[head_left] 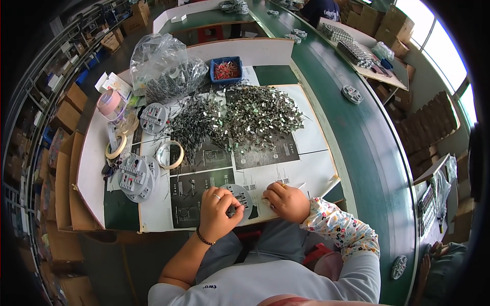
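A round grey plastic base (246, 197) with dark slots lies near the table's front edge. My left hand (217, 211), with a ring and a dark bead bracelet, is over its left side and covers part of it. Its thumb and fingertips are pinched together; whatever is between them is too small to make out. To the right of the base, my right hand (288, 202) is closed with curled fingers low over the white sheet, its sleeve floral. Something pale shows at its fingertips, its kind unclear. Beyond both hands lie a heap of small metal pieces (263, 117) and a pile of dark thin-legged parts (196, 125).
Stacked grey round bases (135, 176), another base (154, 118) and tape rolls (170, 155) sit on the left. Behind them are a clear plastic bag (168, 71), a pink-lidded bottle (111, 104) and a blue bin (226, 70) of red parts. A green conveyor (367, 148) runs along the right.
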Demonstrator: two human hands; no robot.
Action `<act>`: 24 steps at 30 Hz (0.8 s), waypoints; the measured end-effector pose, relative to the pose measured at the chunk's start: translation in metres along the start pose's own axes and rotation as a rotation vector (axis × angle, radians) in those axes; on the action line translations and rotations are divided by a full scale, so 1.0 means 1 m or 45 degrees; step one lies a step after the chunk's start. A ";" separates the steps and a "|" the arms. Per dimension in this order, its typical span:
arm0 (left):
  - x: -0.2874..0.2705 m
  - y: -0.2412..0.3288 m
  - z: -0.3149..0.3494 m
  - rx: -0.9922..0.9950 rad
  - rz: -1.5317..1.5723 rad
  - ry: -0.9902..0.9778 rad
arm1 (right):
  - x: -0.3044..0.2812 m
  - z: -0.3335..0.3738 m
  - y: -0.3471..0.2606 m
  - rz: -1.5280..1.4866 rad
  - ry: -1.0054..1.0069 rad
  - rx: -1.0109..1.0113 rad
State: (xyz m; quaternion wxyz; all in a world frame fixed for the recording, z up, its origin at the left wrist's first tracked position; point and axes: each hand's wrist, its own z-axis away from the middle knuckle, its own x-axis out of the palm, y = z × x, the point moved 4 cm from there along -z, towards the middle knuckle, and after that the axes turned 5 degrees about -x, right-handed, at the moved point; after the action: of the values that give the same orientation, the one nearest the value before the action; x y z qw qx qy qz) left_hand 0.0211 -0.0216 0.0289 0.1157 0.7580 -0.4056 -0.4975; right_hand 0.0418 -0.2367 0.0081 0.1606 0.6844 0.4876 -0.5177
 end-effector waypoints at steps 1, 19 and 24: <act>0.000 0.000 0.000 0.000 -0.003 0.001 | 0.000 0.001 0.000 -0.006 0.004 0.006; -0.001 -0.010 -0.001 0.017 0.181 -0.142 | -0.025 -0.021 -0.037 -0.533 0.114 0.482; 0.001 -0.009 -0.002 -0.011 0.139 -0.132 | -0.010 -0.025 -0.039 -0.523 0.175 0.463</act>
State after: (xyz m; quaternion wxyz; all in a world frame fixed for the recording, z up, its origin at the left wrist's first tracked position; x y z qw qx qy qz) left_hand 0.0275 -0.0171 0.0246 0.1248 0.7075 -0.4497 -0.5308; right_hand 0.0234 -0.2052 0.0381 -0.1065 0.6224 0.5248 -0.5709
